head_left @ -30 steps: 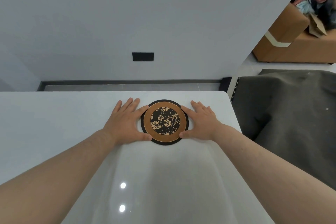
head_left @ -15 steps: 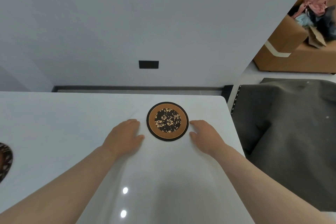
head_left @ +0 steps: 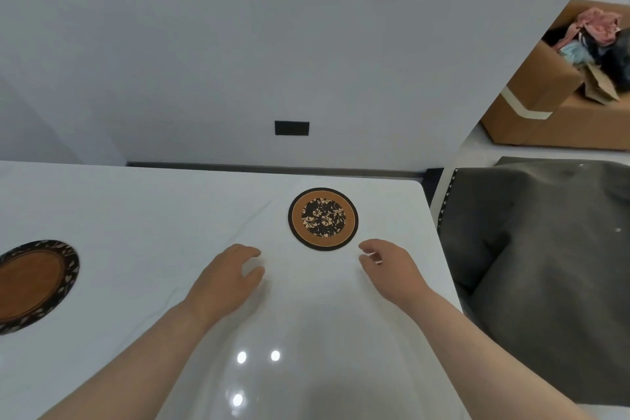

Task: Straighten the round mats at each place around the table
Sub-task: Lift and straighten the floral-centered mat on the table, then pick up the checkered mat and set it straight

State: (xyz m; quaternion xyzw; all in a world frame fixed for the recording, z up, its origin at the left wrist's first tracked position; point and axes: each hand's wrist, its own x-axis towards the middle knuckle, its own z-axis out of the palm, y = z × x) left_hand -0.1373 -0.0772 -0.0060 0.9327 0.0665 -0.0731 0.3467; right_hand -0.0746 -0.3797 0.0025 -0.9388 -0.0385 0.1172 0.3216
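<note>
I count two round mats on the tabletop (head_left: pixel 136 215), the floral mat (head_left: pixel 323 219) at twelve o'clock and the brown mat (head_left: pixel 34 283) at nine, with my left hand (head_left: pixel 226 280) and right hand (head_left: pixel 388 269) just short of the floral one, fingers (head_left: pixel 250 252) loosely curled and empty.

A round brown-and-black flowered mat (head_left: pixel 323 219) lies on the white tabletop (head_left: pixel 136 215), near its far right corner. In front of it, not touching, are the left hand (head_left: pixel 225 280) and the right hand (head_left: pixel 392 269). A second round dark-rimmed mat (head_left: pixel 34 283) lies far left. Right of the tabletop is a grey cloth-covered thing (head_left: pixel 545 266), maybe a chair. Behind it sits a brown cardboard box (head_left: pixel 531 112).
</note>
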